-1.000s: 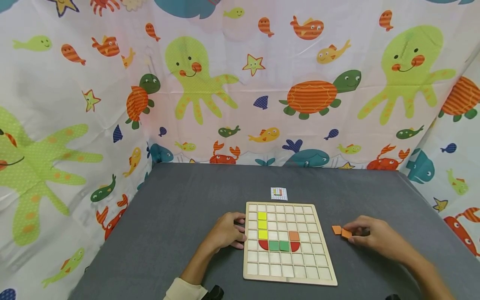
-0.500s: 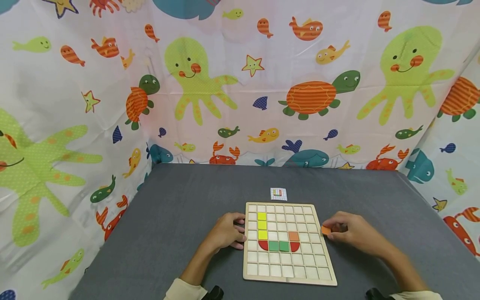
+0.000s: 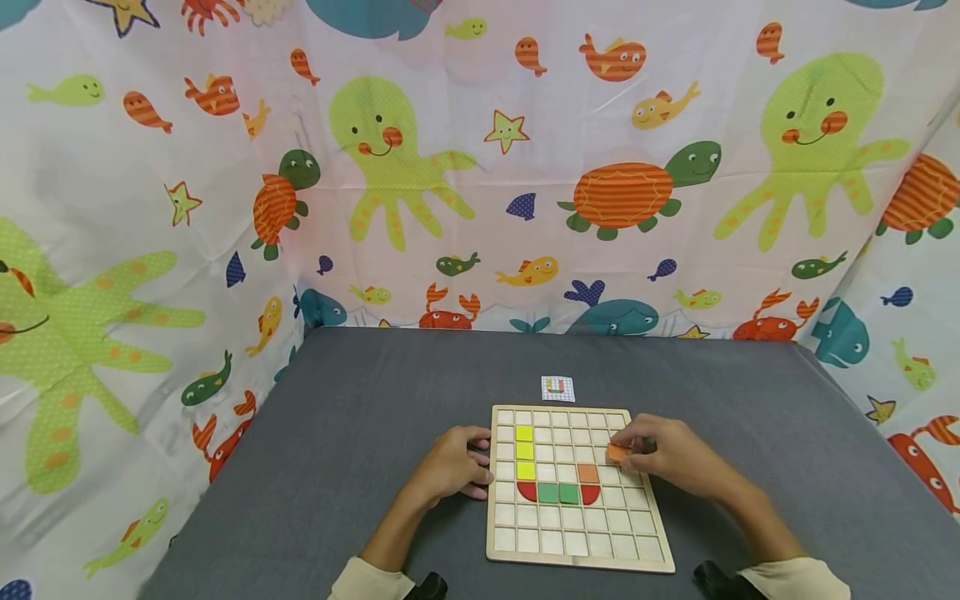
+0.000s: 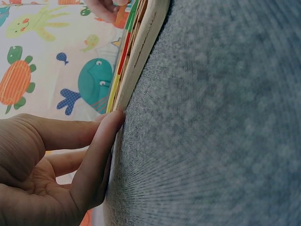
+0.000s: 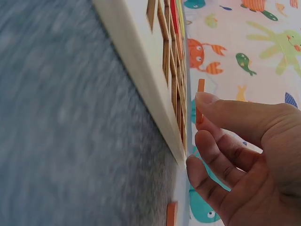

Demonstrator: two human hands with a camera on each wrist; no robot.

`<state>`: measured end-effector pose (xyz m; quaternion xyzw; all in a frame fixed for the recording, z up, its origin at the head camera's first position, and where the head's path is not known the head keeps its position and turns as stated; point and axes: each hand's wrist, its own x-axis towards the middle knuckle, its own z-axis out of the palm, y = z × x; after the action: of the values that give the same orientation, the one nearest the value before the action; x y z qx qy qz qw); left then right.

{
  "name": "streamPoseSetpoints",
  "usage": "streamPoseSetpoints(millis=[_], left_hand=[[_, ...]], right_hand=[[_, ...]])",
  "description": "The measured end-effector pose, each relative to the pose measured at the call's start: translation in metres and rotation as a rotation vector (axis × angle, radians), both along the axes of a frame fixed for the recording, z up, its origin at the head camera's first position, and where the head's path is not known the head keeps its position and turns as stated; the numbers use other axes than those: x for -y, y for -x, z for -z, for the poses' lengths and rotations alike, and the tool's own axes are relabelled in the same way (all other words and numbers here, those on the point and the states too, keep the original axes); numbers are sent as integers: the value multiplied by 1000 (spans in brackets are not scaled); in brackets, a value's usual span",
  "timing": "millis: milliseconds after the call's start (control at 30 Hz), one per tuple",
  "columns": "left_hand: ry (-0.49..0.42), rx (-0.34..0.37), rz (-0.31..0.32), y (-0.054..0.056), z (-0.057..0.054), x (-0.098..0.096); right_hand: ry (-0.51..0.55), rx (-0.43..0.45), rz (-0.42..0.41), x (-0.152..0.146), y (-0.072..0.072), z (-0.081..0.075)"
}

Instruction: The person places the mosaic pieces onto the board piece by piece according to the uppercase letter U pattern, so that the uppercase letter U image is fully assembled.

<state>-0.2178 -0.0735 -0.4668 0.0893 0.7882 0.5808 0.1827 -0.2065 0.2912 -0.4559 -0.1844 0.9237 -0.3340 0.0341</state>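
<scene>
A wooden grid board [image 3: 585, 563] lies on the grey cloth. In it sit a column of three yellow square tiles [image 3: 526, 451], a red quarter-round tile [image 3: 527, 491], two green square tiles [image 3: 558, 493], another red quarter-round tile [image 3: 591, 494] and an orange square tile [image 3: 587, 473]. My right hand [image 3: 678, 450] pinches a second orange square tile [image 5: 201, 87] between thumb and fingers, above the board's right part. My left hand [image 3: 453, 462] rests at the board's left edge, its fingertips [image 4: 117, 117] touching the rim.
A small printed pattern card [image 3: 557, 388] lies behind the board. One more orange tile [image 5: 172, 214] is on the cloth to the board's right, hidden by my hand in the head view. A sea-animal curtain [image 3: 480, 183] surrounds the table [image 3: 360, 392].
My right hand has brought an orange tile leftward from the cloth, over the board's right edge, to above its right-hand cells. The left hand stays where it was.
</scene>
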Motion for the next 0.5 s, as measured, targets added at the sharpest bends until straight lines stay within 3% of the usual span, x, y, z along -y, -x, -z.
streamPoseSetpoints(millis=[500], left_hand=[[-3, -1, -2, 1, 2, 1]], right_hand=[[2, 1, -36, 24, 14, 0]])
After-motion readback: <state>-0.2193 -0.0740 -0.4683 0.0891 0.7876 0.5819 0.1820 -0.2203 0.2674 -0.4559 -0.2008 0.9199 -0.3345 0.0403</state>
